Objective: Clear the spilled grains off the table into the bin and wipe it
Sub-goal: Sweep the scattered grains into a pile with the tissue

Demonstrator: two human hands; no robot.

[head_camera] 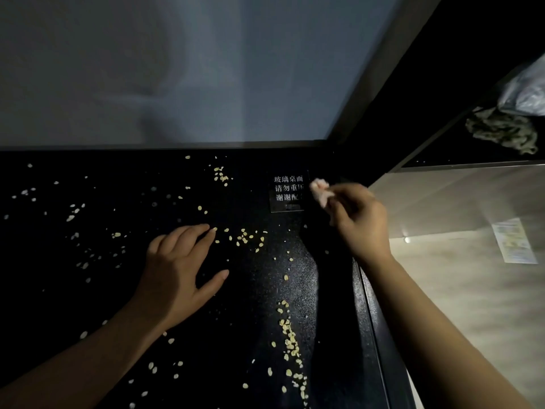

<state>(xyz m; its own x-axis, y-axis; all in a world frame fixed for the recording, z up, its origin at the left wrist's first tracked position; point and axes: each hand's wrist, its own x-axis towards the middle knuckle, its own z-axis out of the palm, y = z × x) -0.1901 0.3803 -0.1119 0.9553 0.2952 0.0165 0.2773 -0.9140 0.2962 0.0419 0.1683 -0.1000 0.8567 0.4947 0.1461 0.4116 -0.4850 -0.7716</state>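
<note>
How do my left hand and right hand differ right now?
The left hand lies spread, fingers straight, on the table among grains; the right hand is curled. The left hand holds nothing; the right hand pinches a small pale wad beside the sign. Both are bare.

I have my left hand [180, 270] palm down, fingers straight and close together, thumb splayed out to its right, forearm running back toward me. My right hand [359, 219] sits farther ahead and to the right of it, fingers curled, pinching a small pale wad [320, 187] at its fingertips; the hand looks slightly blurred.
</note>
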